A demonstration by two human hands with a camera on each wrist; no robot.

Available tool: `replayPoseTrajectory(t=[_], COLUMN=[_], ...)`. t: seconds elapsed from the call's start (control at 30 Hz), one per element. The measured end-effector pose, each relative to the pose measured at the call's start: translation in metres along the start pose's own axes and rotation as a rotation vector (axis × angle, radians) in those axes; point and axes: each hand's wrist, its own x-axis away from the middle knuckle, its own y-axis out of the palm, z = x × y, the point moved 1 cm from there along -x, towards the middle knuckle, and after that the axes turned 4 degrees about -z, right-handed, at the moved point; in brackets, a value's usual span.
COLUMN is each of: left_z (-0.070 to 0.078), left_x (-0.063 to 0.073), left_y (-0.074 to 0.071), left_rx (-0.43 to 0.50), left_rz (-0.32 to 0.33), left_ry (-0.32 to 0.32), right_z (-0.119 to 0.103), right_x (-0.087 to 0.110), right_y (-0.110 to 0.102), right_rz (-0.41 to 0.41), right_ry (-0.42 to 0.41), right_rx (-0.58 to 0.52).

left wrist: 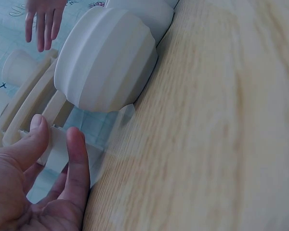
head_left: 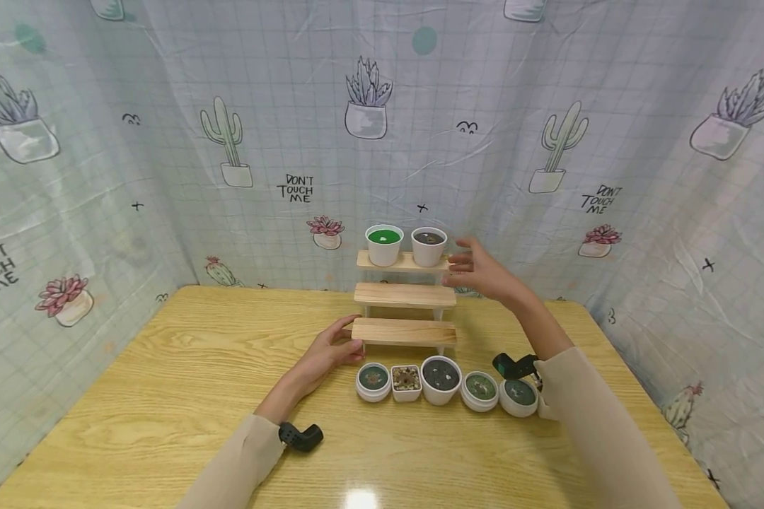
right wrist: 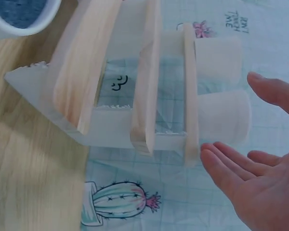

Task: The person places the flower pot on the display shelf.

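A three-step display stand [head_left: 404, 331] with wooden boards and white side supports stands at the back of the table. At its lower left end, my left hand [head_left: 323, 357] grips the edge, thumb in front and fingers behind. Two white pots stand on the top board: one with a green top [head_left: 384, 253] at left, one with a grey-brown top [head_left: 429, 253] at right. Just right of that second pot, my right hand [head_left: 480, 272] is held with its fingers extended. The right wrist view shows a gap between those fingers [right wrist: 226, 166] and the pot.
In front of the stand runs a row of small pots: a round one [head_left: 373, 387], a square one with pebbles [head_left: 406, 389], a larger dark-topped one [head_left: 441, 385], then several more, partly behind the right sleeve [head_left: 586, 417]. A cactus-print curtain [head_left: 280, 127] hangs behind the table [head_left: 197, 367].
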Motion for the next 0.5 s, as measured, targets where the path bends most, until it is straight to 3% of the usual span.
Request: replayPoseTrajectory(t=[0.5], left_z=[-0.001], left_x=[0.000], left_y=[0.000], left_rx=[0.002], left_rz=[0.000], left_ry=[0.006], right_z=[0.024], right_x=[0.082], right_y=[-0.001], right_rz=[-0.043], right_ry=[-0.083], right_rx=[0.025])
